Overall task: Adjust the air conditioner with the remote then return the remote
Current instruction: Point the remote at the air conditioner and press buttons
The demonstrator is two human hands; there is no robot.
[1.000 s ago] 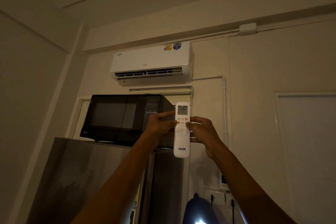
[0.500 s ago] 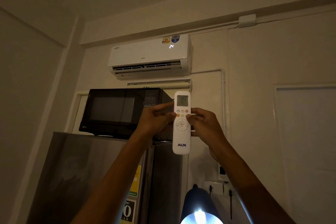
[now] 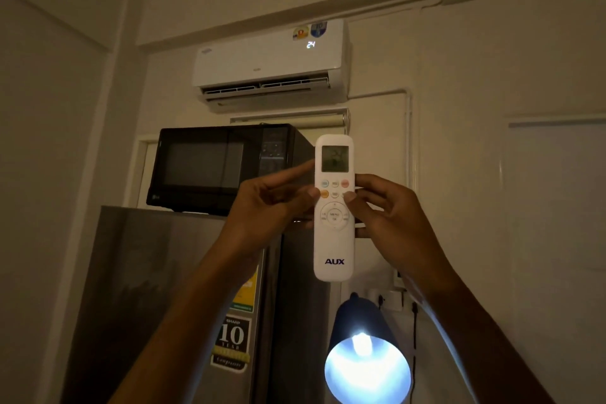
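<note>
Walls of smooth pale plaster [image 3: 492, 82] fill most of the dim frame, with thin white conduit [image 3: 408, 141] running down right of centre. Lower left stands a tall brushed-metal refrigerator [image 3: 147, 289], its base cut off by the frame edge; stickers sit on its front, one reading "10 YEAR", the small print too blurred to read. On top of it rests a boxy black microwave oven [image 3: 223, 167] with a glossy glass door. Above, in the upper centre, hangs the long white plastic wall-mounted air conditioner [image 3: 272, 65], rounded at the edges, its slatted vent showing dark along the bottom and "24" glowing near its right end. At the bottom centre a dark blue cone-shaped lamp shade [image 3: 357, 315] holds a lit bulb [image 3: 362, 343], glaring white so its shape washes out.

Centre frame, the slim white plastic remote control [image 3: 334, 207] with rounded ends stands upright, well below the air conditioner and in front of the microwave's right edge. Its grey screen is illegible; "AUX" is printed low on it. The left hand [image 3: 272, 203] curls loosely at its left edge, thumb on the orange button, index finger stretched toward the screen. The right hand [image 3: 390, 216] grips the right edge, thumb on the buttons, fingers wrapped behind and hidden. Both forearms rise from the bottom edge, cut off.
</note>
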